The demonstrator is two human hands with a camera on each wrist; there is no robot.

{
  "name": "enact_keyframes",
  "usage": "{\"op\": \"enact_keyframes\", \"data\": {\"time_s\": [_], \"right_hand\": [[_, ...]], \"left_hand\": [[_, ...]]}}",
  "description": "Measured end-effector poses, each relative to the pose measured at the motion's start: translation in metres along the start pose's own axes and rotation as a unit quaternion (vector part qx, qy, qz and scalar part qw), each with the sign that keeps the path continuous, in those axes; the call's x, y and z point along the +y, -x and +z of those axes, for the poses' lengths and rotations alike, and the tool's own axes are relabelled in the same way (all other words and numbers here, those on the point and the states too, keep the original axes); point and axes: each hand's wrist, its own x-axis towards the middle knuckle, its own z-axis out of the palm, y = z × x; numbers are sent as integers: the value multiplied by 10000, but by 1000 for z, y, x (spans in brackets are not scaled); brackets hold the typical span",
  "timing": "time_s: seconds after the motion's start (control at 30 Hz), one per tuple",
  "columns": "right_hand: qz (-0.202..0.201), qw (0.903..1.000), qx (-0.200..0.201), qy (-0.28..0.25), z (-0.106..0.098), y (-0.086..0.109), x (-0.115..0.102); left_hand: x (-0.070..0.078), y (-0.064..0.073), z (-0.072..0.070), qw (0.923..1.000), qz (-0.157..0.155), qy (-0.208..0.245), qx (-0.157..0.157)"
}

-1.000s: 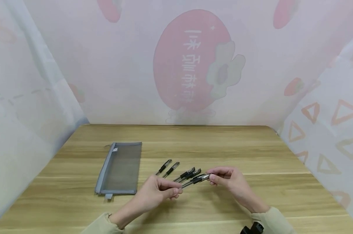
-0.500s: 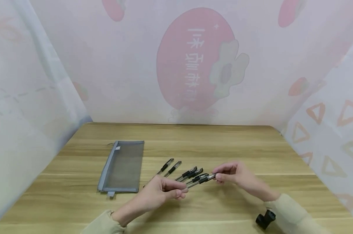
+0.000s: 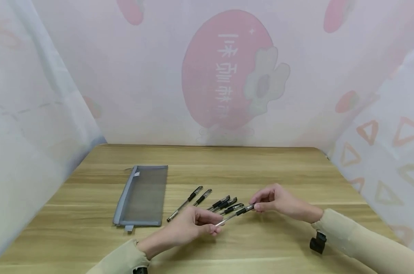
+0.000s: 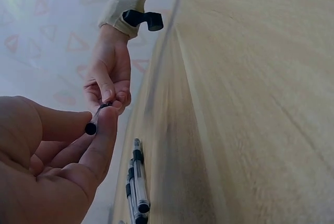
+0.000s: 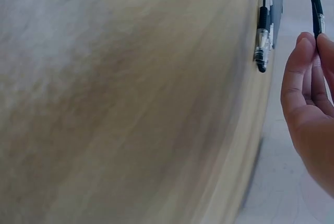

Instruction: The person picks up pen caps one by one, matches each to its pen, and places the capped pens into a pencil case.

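Observation:
Between my two hands is one clear-barrelled gel pen [image 3: 242,211] with a black grip, raised above the table. My left hand [image 3: 187,227] pinches its rear end between thumb and forefinger; that black end plug shows in the left wrist view. At the cap end, my right hand [image 3: 278,202] grips with thumb and fingertips, partly covering the cap. Behind the left hand lie several similar pens [image 3: 194,194], slanted side by side on the wood, some lower ends hidden by that hand. In the right wrist view, the held pen [image 5: 315,12] rises from the right fingertips [image 5: 305,46].
A grey mesh zip pouch [image 3: 147,196] lies flat on the wooden table [image 3: 261,163], left of the pens. Printed cloth [image 3: 152,76] stands around the table's back and sides. Black wrist camera mounts [image 3: 318,243] sit at the sleeves.
The right hand has moved slightly right and its forearm has swung outward. The held pen now stands farther apart from the pens on the table. The pouch has stayed in place.

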Motion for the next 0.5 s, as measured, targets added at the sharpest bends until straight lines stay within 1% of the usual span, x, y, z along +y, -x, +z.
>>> {"op": "enact_keyframes", "data": {"time_s": [0.1, 0.2, 0.33, 0.5], "right_hand": [[30, 9999, -54, -98, -1, -1, 4], [-33, 9999, -63, -144, -2, -2, 4], [-71, 9997, -68, -211, -5, -4, 1], [15, 9997, -120, -207, -8, -5, 1]], "left_hand": [[-1, 0, 0, 9999, -60, -103, -15], [-1, -1, 0, 9998, -70, -162, -30], [-1, -1, -1, 9998, -25, -167, -72], [-1, -2, -1, 9999, -32, -163, -45]]}}
